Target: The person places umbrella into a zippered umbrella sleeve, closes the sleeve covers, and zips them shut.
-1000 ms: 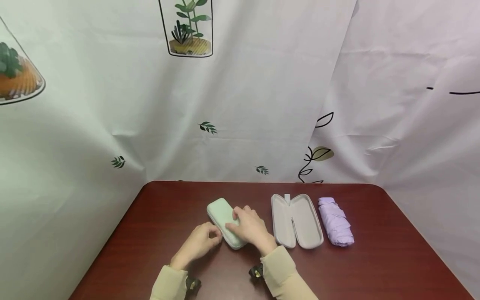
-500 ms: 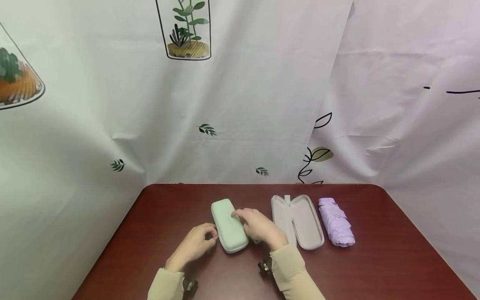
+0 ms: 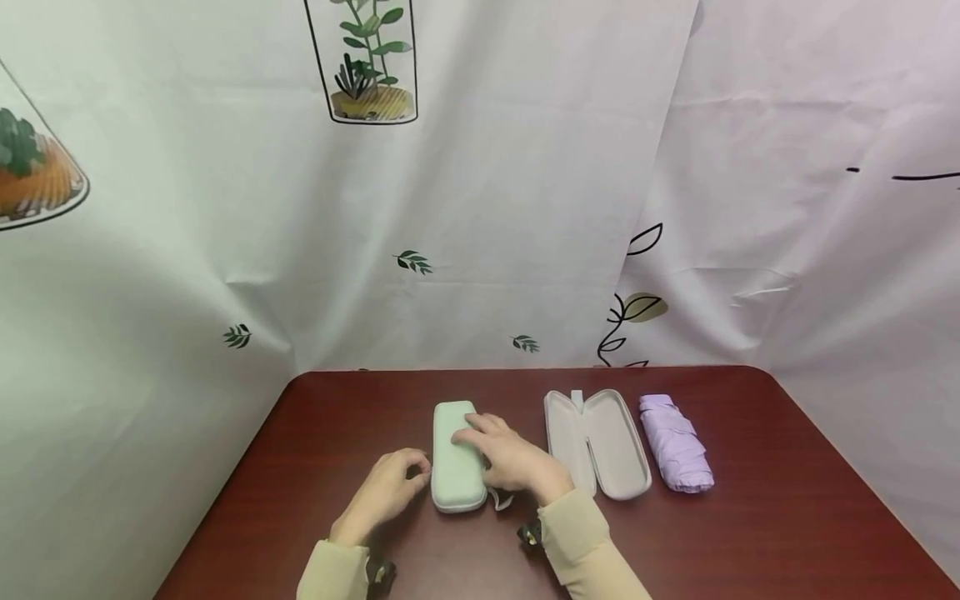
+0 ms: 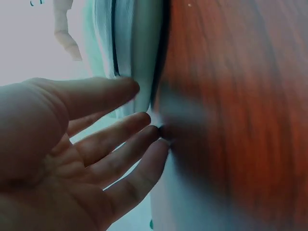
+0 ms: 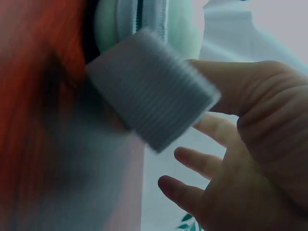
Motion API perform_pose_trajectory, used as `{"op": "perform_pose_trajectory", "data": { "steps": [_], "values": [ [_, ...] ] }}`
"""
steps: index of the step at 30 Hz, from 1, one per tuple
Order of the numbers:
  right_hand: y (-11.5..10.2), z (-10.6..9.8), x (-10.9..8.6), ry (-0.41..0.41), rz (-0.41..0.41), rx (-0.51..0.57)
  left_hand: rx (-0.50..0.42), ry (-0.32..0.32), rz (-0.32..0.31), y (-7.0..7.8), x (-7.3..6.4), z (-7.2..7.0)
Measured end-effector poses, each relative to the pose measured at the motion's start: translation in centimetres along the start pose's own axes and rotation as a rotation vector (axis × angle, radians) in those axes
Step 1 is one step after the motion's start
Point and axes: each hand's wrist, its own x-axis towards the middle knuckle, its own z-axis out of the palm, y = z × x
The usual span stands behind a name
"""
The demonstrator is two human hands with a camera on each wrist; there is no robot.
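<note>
Room behind green case (image 3: 454, 458); open case (image 3: 615, 446) blocks right.

No lettering, brand, number or sign can be read on the mint-green oblong zip case (image 3: 456, 471) between the left hand (image 3: 386, 490) and right hand (image 3: 513, 457), nor on the open, pale-grey-lined hinged case (image 3: 618, 450) or wrinkled lilac fabric roll (image 3: 677, 446) beyond the right hand.

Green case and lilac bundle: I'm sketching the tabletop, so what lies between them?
The open grey case lies between them, with the right hand nearer the green case, as the head view shows.
</note>
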Motion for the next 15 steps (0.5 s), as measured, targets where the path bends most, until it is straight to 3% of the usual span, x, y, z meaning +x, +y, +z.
{"op": "perform_pose_trajectory", "data": {
  "steps": [10,15],
  "values": [
    [-0.7,0.7,0.4,-0.017,-0.043,-0.038,0.036,0.006,-0.059,-0.3,-0.3,-0.6],
    [-1.0,0.8,0.6,-0.011,0.004,-0.087,0.02,0.006,-0.1,-0.7,-0.1,-1.3]
  ]
}}
